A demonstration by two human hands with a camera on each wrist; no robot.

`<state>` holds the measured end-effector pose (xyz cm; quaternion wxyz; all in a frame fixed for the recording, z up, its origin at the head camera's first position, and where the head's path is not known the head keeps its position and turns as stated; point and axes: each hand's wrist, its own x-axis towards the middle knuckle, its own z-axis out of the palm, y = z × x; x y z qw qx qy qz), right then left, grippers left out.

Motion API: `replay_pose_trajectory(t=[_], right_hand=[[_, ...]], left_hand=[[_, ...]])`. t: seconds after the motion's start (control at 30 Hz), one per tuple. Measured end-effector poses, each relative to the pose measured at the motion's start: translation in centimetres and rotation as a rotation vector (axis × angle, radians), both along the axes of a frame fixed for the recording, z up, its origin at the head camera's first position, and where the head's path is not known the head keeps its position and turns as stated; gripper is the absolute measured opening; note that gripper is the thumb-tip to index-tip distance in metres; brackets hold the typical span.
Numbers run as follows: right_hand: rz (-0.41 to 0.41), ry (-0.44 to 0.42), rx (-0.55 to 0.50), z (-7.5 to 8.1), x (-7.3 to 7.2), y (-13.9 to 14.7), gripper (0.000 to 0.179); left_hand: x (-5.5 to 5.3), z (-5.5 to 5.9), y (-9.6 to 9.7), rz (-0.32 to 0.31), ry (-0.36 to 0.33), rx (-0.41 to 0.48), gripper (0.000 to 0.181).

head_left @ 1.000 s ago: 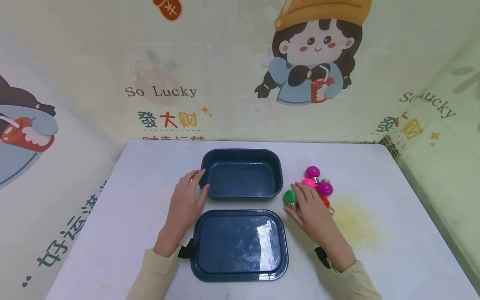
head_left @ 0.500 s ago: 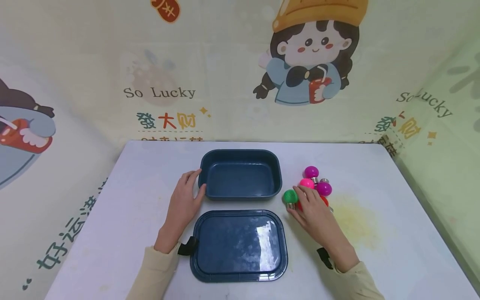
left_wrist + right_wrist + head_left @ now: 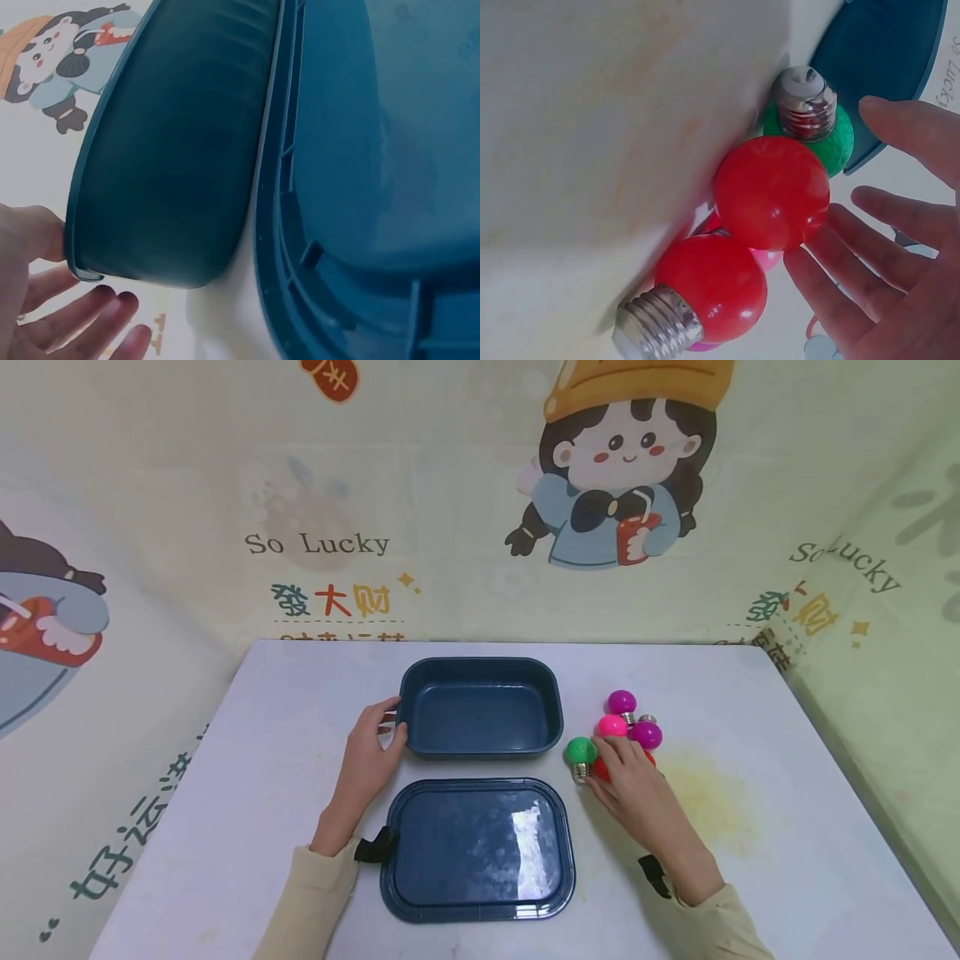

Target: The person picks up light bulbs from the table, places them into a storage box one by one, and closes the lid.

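Observation:
At the left end of a dark blue plastic box (image 3: 480, 718), my left hand (image 3: 369, 764) touches the outer wall. In the left wrist view its thumb lies at the box rim, with the other fingers loosely spread below. My right hand (image 3: 641, 793) hovers among small coloured light bulbs, fingers spread and relaxed. The right wrist view shows its fingertips right at a red bulb (image 3: 772, 191), with nothing gripped. Another red bulb (image 3: 712, 289) lies beside that one, its metal screw base outward. A green bulb (image 3: 581, 750) stands left of the right hand, base toward me.
A flat dark blue lid (image 3: 465, 852) lies on the white table (image 3: 210, 827) in front of the box. Behind the right hand are a pink bulb (image 3: 612, 725), a purple bulb (image 3: 622, 701) and another purple bulb (image 3: 647, 734). A printed cloth (image 3: 450, 585) hangs behind the table.
My right hand has drawn slightly to the right and toward me, uncovering more of the green bulb and a red one. The left hand stays at the box's left end.

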<state>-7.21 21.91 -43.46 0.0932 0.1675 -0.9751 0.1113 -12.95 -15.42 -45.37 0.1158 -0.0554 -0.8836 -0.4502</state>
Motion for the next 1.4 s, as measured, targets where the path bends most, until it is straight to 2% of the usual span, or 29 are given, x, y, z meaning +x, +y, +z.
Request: replay_pose_trajectory(t=[0.23,0.37,0.57,0.73,0.87,1.0,1.07,1.23,1.4], right_hand=[[0.006,-0.005,0.014,-0.1,-0.1,0.3,0.072],[0.024,0.019,0.019,-0.3,-0.1,0.6,0.07],[0.053,0.038,0.036,-0.4,-0.2,0.9,0.061],[0.056,0.019,0.03,-0.3,-0.3,1.1,0.059],[0.042,-0.008,0.022,-0.3,-0.4,1.2,0.055],[0.032,-0.021,0.012,-0.3,-0.4,1.3,0.054],[0.034,-0.016,0.004,-0.3,-0.4,1.4,0.054],[0.062,0.023,-0.011,-0.5,-0.4,1.6,0.053],[0.077,0.037,-0.017,-0.5,-0.5,1.7,0.052]], left_hand=[[-0.3,-0.8,-0.1,-0.015,0.001,0.139,0.044],[-0.4,-1.0,-0.1,-0.009,-0.026,0.196,0.044],[-0.5,-1.3,-0.2,0.019,-0.056,0.251,0.042],[-0.5,-1.4,-0.3,0.03,-0.079,0.268,0.042],[-0.3,-0.7,0.0,0.035,-0.099,0.284,0.042],[0.3,0.8,0.6,0.021,-0.095,0.298,0.043],[0.4,0.9,0.7,0.019,-0.093,0.304,0.043],[-0.2,-0.8,0.2,0.032,-0.093,0.279,0.043],[-0.4,-1.3,-0.1,0.036,-0.081,0.269,0.043]])
